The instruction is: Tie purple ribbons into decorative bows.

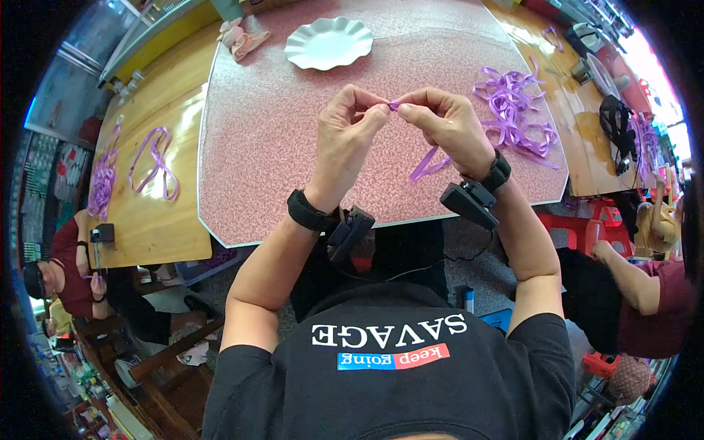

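Pink tabletop [264, 161] stretches from left edge to hands [347, 130] [451, 128] pinching ribbon [394, 106].

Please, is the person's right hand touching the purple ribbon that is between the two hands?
Touching. In the head view, the right hand pinches the purple ribbon, with no gap showing.

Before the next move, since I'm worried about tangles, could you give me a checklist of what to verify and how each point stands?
1. Both hands on the ribbon: ok; left hand and right hand pinch the purple ribbon.
2. Pinched section fully visible: not ok; the fingers cover part of it.
3. Loose strand joined to that section: cannot tell; the right hand blocks the view.
4. Ribbon pile laid out straight: not ok; its loops overlap.
5. White plate apart from the hands: ok; it sits beyond them.
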`<state>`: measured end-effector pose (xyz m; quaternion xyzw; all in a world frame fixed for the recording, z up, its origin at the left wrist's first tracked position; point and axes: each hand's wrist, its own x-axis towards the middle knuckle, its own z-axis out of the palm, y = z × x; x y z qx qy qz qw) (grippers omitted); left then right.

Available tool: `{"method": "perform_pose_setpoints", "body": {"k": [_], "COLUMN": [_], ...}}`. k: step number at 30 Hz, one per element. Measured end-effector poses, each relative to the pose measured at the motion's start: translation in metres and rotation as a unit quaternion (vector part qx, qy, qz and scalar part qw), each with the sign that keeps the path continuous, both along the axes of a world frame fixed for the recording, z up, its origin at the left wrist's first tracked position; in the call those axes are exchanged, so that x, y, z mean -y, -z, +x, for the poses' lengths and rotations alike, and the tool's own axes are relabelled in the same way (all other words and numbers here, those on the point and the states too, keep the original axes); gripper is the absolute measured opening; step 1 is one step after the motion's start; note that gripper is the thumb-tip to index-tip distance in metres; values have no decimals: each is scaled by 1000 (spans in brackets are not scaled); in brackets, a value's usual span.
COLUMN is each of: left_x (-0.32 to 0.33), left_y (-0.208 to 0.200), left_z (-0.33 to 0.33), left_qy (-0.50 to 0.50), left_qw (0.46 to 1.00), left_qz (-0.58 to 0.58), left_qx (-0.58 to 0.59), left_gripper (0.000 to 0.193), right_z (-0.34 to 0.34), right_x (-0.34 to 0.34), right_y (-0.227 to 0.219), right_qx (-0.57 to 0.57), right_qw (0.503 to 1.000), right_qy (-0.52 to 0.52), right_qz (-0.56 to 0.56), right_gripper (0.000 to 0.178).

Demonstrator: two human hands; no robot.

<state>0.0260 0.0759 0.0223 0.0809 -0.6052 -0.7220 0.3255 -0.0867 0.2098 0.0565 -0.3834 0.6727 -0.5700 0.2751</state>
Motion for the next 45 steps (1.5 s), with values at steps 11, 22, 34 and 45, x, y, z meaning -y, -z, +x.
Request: {"method": "perform_pose_setpoints", "body": {"k": [11, 22, 34, 45], "left_x": [2, 5, -2, -2], "left_y": [1, 0, -2, 3], "left_z": [4, 3, 3, -2], "left_qy": [8, -131, -117, -18], "left_qw": [999, 904, 915, 931], "left_qz": [-29, -405, -385, -362], "left_qx": [13, -18, 33, -37], "left_gripper": [4, 20, 10, 25], "right_z": [-5, -7, -9, -18], "right_x": [-4, -5, -9, -12], "right_y": [4, 7, 14, 22], "right_qx": [-27, -15, -76, -42], "right_qw": [999, 999, 997, 998], "right_qy": [-24, -33, -21, -37], "right_qz": [9, 5, 10, -23], "right_gripper": [22, 24, 23, 24]}}
